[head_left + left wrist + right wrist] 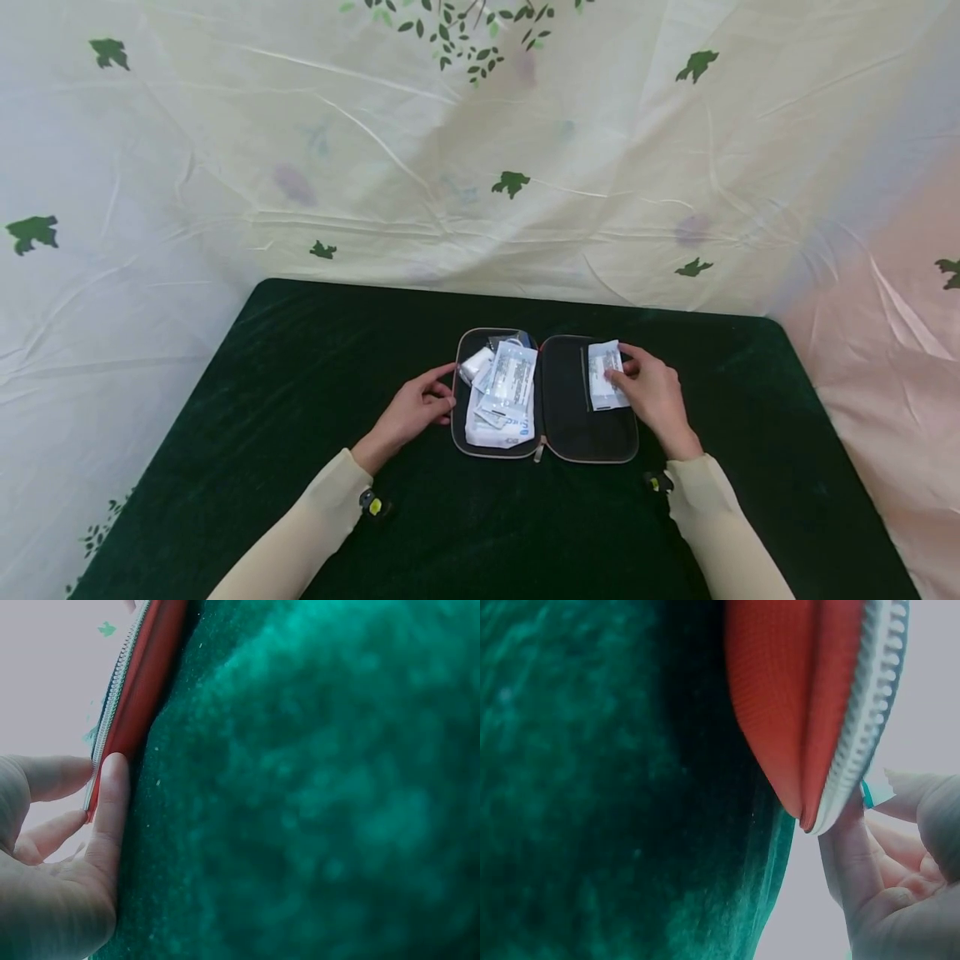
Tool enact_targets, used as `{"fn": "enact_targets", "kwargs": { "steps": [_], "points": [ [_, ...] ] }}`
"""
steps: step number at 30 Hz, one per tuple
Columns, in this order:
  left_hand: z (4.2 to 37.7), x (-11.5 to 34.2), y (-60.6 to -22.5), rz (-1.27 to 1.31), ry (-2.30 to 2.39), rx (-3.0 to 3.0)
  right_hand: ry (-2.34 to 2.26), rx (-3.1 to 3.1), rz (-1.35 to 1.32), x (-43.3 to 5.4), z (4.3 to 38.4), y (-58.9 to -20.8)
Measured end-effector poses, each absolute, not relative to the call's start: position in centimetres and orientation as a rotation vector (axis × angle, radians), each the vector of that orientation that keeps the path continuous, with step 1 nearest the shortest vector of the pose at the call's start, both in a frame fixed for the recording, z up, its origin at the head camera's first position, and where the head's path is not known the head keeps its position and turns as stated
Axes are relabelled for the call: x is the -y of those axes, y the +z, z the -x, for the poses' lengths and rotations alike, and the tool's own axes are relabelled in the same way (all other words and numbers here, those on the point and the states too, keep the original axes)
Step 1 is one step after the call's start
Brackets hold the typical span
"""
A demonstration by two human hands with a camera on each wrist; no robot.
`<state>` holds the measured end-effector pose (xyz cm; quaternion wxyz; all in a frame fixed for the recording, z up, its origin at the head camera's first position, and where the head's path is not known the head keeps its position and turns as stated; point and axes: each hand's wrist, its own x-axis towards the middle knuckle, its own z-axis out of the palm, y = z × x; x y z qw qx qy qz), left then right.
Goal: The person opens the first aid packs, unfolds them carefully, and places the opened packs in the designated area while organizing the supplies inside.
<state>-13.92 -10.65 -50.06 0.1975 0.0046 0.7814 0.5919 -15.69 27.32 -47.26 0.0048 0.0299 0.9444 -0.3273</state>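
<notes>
Cream sleeves [731, 533] nearest camera, at 8 and 4 o'clock from open zip case [577, 442] on dark green table [225, 475]. Left hand [408, 408], case's 9 o'clock: grip relaxed, fingers touching rim. Right hand [654, 396], 3 o'clock: pinches white printed sachet [599, 383] over 3 o'clock half. Stacked packets [513, 379] inside 9 o'clock half.

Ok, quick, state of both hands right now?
Left hand: touching the left edge of the open case; whether its grip is closed can't be told.
Right hand: closed, pinching a white packet.
</notes>
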Motion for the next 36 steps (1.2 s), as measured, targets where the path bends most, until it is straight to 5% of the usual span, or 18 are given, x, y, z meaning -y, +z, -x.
{"fn": "enact_targets", "kwargs": {
  "steps": [36],
  "points": [
    [13.7,10.7,-49.7,-0.017,1.664,-2.185,-0.814,-3.041,0.038,-26.0,15.7,-46.9]
  ]
}}
